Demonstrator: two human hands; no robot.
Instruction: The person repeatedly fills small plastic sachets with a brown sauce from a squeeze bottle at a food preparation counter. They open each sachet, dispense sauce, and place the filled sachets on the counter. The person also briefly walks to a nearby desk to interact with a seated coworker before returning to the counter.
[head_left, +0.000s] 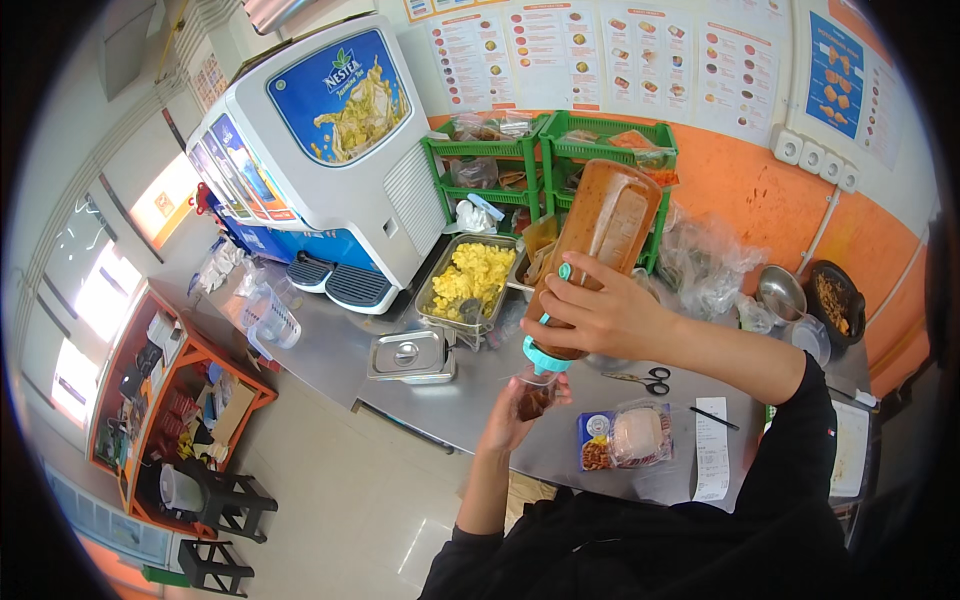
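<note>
My right hand (596, 311) grips a large clear plastic bottle (611, 214) of reddish-brown sauce, tipped steeply with its turquoise cap (545, 355) downward. Directly beneath the cap, my left hand (504, 427) holds a small clear cup (534, 401) with brownish sauce in it. Whether cap and cup touch is hard to tell. On the steel counter by my body lies a clear-lidded food box (639, 435) with a pale round item in it, beside a blue printed card or box (595, 442). Black-handled scissors (651, 380) rest behind these.
A steel pan of yellow scrambled egg (472, 274) and a lidded steel container (409, 352) stand left of the bottle. Beyond them are a drink dispenser (345, 157) and green racks (611, 135). A printed receipt (711, 457) and a thin black stick (714, 418) lie to the right.
</note>
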